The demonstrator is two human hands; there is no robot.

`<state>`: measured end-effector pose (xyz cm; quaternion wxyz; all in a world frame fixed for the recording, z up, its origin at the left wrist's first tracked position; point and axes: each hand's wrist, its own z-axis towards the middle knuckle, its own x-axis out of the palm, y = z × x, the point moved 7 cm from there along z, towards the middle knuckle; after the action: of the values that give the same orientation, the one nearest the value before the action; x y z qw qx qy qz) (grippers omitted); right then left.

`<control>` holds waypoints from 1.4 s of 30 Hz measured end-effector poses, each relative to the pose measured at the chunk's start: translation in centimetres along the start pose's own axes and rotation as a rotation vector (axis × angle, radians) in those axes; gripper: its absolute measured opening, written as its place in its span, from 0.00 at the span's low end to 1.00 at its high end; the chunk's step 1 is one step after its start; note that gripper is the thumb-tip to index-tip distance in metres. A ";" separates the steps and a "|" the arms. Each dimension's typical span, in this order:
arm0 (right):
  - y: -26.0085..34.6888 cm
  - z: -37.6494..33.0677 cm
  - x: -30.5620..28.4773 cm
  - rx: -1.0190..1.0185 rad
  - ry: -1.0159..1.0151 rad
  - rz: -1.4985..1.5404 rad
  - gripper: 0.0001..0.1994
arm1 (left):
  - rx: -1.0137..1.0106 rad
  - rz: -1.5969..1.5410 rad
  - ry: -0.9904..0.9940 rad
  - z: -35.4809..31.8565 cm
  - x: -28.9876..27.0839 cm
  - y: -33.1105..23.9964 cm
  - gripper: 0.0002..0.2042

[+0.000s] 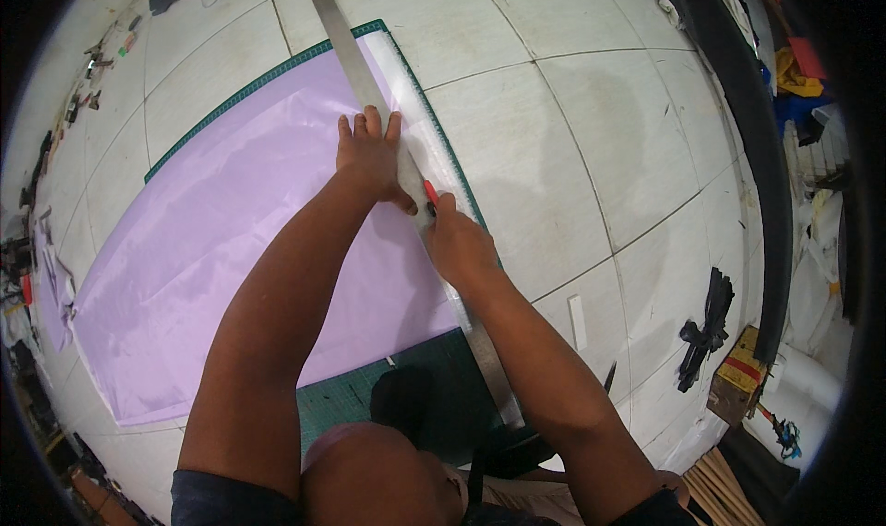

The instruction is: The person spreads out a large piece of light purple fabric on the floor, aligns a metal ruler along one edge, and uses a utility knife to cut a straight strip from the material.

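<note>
A lilac sheet (231,240) lies over a green cutting mat (337,401) on the floor. Across the sheet's right side runs a long metal ruler (340,37), slanting from the far edge down toward me. My left hand (369,161) presses flat on the ruler, fingers spread and open. Just to its right, my right hand (463,249) is closed around a red utility knife (431,193), held close to the ruler's right edge. The knife's blade cannot be made out. A whitish strip (406,78) shows between the ruler and the mat's right border.
Pale tiles (572,175) surround the mat. A long black roll (757,166) stretches along the right, near a black bundle (706,332) and a thin white strip (578,321). Small tools (95,69) lie scattered at the far left. My knee (378,480) is close below the mat.
</note>
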<state>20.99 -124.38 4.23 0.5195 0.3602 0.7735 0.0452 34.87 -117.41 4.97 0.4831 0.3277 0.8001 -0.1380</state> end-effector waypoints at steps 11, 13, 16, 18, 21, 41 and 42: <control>-6.1 -10.3 0.9 0.191 0.282 0.026 0.15 | -0.009 -0.002 0.006 -0.1 0.0 0.0 0.70; -7.6 -14.2 1.0 0.272 0.363 0.020 0.13 | -0.018 -0.011 -0.010 -0.1 0.2 0.3 0.70; -11.3 -19.5 2.1 0.359 0.447 -0.059 0.10 | -0.006 -0.027 -0.007 0.0 0.0 0.1 0.70; -12.3 -21.1 2.1 0.354 0.452 -0.106 0.09 | 0.002 -0.043 -0.028 0.1 -0.1 0.0 0.70; -13.4 -22.5 2.1 0.332 0.467 -0.169 0.13 | 0.004 -0.052 -0.043 0.1 -0.2 -0.1 0.70; -19.3 -6.5 -6.1 0.433 -0.477 0.800 0.17 | 0.012 -0.052 -0.012 -0.3 -0.2 0.3 0.73; -19.6 -6.7 -6.5 0.372 -0.545 0.707 0.17 | 0.020 -0.070 -0.038 -0.3 -0.2 0.2 0.73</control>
<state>6.65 -140.71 3.60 0.5828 0.6866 0.4344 -0.0162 34.88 -117.16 5.31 0.4896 0.3016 0.8004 -0.1692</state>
